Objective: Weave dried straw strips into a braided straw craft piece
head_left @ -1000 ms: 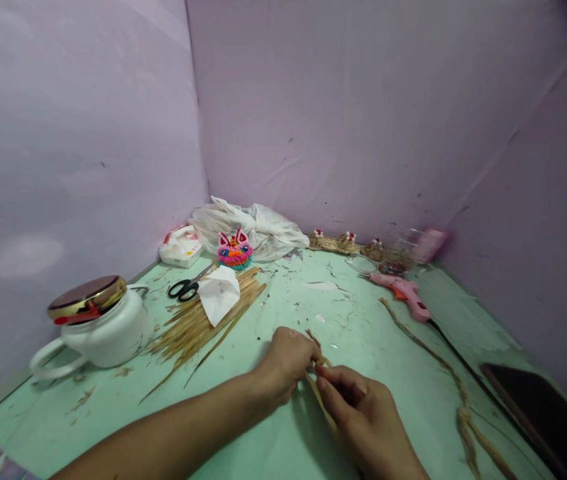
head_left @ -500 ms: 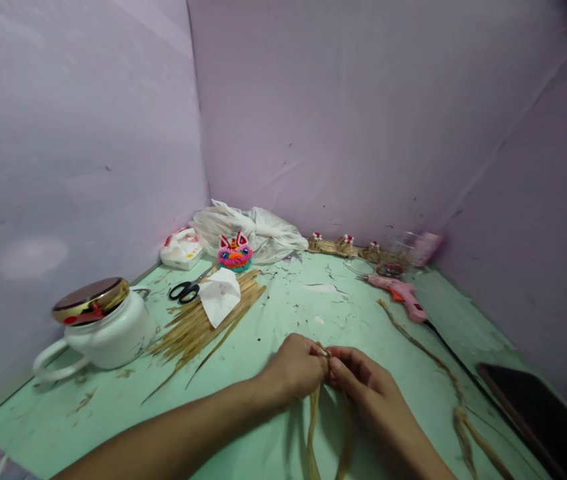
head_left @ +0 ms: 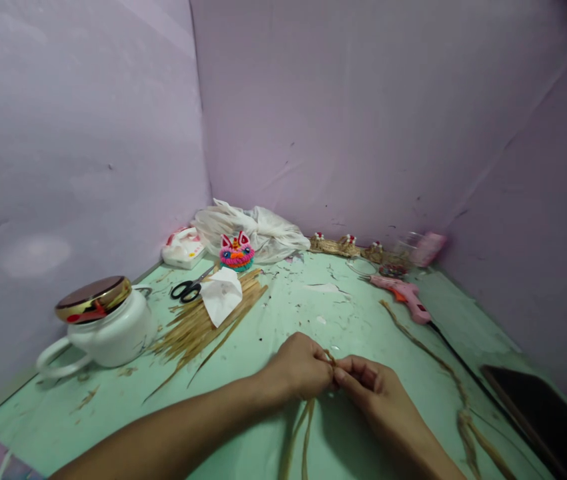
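My left hand (head_left: 302,365) is closed on a tan plant-fibre strand (head_left: 306,427), whose two loose ends hang below it over the green table (head_left: 283,313). A small loop of the strand shows above the fingers. Right beside it, my right hand (head_left: 367,385) pinches the same strand between thumb and fingertips. The two hands nearly touch, so the part of the strand between them is mostly hidden.
To the left are dry straw strips (head_left: 198,333) under white paper (head_left: 222,293), black scissors (head_left: 187,290) and a lidded white mug (head_left: 113,337). On the right lie a pink glue gun (head_left: 406,298), a twisted fibre cord (head_left: 438,360) and a dark flat object (head_left: 538,413).
Both hands have shifted slightly right. The hanging strand ends have swung left and now both fall beneath my left hand; one hung below my right hand before.
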`<state>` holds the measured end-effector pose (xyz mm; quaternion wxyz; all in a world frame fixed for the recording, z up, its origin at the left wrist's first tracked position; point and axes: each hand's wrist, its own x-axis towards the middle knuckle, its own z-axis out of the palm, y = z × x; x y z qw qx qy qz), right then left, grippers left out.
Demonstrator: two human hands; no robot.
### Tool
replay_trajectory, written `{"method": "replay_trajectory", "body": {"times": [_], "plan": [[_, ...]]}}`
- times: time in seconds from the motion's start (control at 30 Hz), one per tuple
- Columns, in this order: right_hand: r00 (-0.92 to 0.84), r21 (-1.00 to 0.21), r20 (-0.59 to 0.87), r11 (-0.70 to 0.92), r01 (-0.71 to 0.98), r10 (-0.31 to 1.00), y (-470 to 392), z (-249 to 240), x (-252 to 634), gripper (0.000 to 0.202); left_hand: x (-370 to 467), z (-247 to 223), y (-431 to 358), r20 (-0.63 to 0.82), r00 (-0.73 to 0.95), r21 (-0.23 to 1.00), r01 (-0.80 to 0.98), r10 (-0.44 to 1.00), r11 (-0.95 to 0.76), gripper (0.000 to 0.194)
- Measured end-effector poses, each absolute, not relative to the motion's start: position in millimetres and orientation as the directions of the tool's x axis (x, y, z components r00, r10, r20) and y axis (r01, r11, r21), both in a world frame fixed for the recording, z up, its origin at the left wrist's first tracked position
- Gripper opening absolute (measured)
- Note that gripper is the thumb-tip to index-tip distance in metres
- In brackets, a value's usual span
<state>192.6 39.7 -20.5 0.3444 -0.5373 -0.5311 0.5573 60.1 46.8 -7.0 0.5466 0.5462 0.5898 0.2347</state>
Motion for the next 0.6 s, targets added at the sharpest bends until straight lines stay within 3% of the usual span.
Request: {"method": "replay_trajectory", "body": {"times": [0.33, 0.47, 0.6], "plan": [[-0.073, -0.953, -0.228, -0.207, 0.219, 0.971, 41.9, -37.4, 192.9, 0.028, 56.5, -15.9, 51.5, -0.288, 0.166, 0.851, 0.496, 0.943, 0.173, 0.012], [0.016, -0.952, -0.226, -0.224, 0.211, 0.974, 42.9, -36.6, 191.7, 0.024, 57.2, -2.2, 42.8, -0.114, 0.131, 0.677, 0.736, 0.985, -0.020, 0.021], [0.006, -0.965, -0.254, -0.254, 0.062, 0.967, 38.1, -32.4, 185.9, 0.021, 67.1, 9.0, 19.4, 0.004, 0.309, 0.445, 0.851, 0.951, -0.278, 0.027]]}}
